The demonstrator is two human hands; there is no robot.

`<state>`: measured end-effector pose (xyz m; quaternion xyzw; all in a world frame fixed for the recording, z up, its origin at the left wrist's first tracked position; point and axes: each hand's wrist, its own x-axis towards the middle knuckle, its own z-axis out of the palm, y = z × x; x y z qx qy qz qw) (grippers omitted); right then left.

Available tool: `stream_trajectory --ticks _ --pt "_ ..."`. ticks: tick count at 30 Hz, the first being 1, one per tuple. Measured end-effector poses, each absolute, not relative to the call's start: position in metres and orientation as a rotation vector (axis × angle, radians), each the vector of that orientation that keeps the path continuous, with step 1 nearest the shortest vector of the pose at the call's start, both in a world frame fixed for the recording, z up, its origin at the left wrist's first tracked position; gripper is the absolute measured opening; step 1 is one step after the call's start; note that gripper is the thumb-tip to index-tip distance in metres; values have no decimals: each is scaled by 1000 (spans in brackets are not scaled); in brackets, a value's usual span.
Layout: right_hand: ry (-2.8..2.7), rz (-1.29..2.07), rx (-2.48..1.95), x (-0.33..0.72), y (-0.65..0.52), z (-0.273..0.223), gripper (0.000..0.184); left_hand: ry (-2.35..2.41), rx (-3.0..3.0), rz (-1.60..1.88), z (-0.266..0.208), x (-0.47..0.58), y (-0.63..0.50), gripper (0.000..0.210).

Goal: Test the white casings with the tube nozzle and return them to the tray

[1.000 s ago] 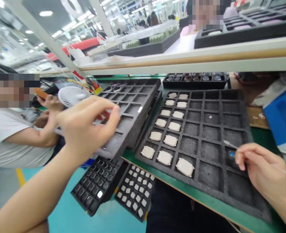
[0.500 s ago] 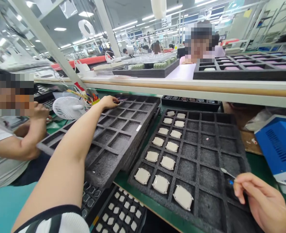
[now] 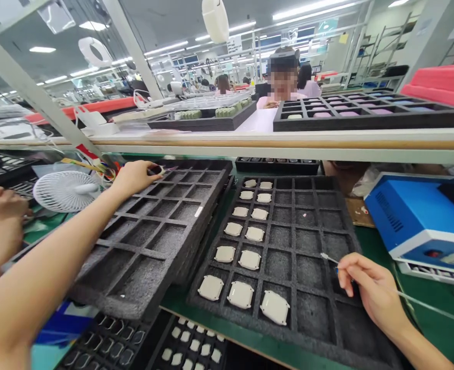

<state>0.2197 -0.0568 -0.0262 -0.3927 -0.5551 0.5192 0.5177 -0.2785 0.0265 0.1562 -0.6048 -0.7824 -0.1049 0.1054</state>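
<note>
My left hand [image 3: 136, 177] reaches to the far end of the left foam tray [image 3: 129, 298]. Its fingers pinch a small dark piece with a pale rim [image 3: 158, 171], partly covered by the fingers. Over the right side of another foam tray [image 3: 246, 321] is my right hand [image 3: 369, 285], closed on a thin white-tipped wand [image 3: 329, 258] with a clear tube trailing to the right. Cream, rounded-square plates [image 3: 240, 295] fill the two left columns of that tray, and one more sits in the third column's front pocket.
At the right stands a blue box-shaped device [image 3: 415, 221]. A white fan [image 3: 67, 191] is at the left, near a co-worker's hands [image 3: 3, 210]. Filled trays [image 3: 190, 344] lie below the bench edge. A shelf [image 3: 227, 146] with trays crosses above, and a person sits beyond it.
The camera view has turned to the right, so the trays appear shifted left. My left hand stays at the tray's far end with its piece; my right hand still grips the wand.
</note>
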Motion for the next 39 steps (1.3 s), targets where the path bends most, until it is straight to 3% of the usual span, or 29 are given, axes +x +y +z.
stream_trajectory --ticks 1,5,8,11,16,25,39 --pt "-1340 1250 -937 219 -57 -27 18 -2273 -1819 -392 158 -259 9 51" --pt "-1369 1234 -911 216 -57 -25 17 -2283 -2102 -1317 145 -161 -78 50" --pt "-1385 1219 -882 214 -56 -22 16 -2182 -2645 -1653 116 -98 -124 47" --pt "-1377 1227 -824 214 -55 -21 13 -1944 -3094 -2014 82 -56 -125 54" --pt "-1354 1246 -717 217 -54 -22 14 -1892 -3021 -2671 38 -8 -75 45" --pt "-1263 1244 -593 216 -56 -21 14 -1895 -2970 -2807 5 19 -32 42" --pt "-1311 1287 -801 217 -59 -8 14 -1744 -3395 -2394 -6 13 -26 41"
